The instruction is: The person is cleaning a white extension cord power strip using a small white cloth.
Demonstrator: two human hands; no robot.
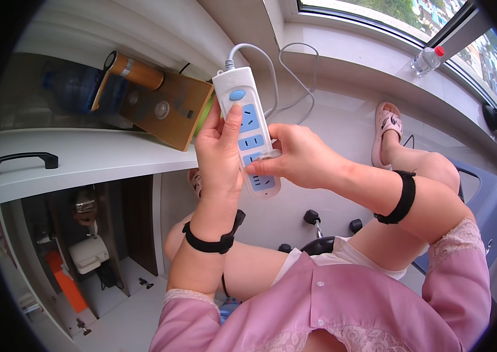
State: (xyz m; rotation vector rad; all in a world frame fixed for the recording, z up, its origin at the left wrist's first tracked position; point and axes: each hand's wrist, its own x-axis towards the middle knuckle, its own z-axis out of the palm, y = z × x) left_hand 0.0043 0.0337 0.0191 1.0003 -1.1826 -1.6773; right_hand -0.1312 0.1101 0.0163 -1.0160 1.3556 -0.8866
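A white power strip with blue socket faces [247, 125] is held up before me, its corded end pointing away. My left hand [222, 145] grips it from the left, the thumb lying on the upper socket just below the oval blue switch. Between the thumb and fingers of my right hand [296, 154] is a small white wipe or tissue [270, 154], pressed against the strip's right side and lower sockets. The grey cord [273, 75] loops from the top of the strip towards the window ledge.
On the left, a white cabinet top [99, 154] holds a brown box [167, 105] and a wood-coloured cylinder [140, 72]. A plastic bottle [425, 61] stands on the windowsill. Chair casters [312, 216] are below, and a blue-grey case [490, 198] is at right.
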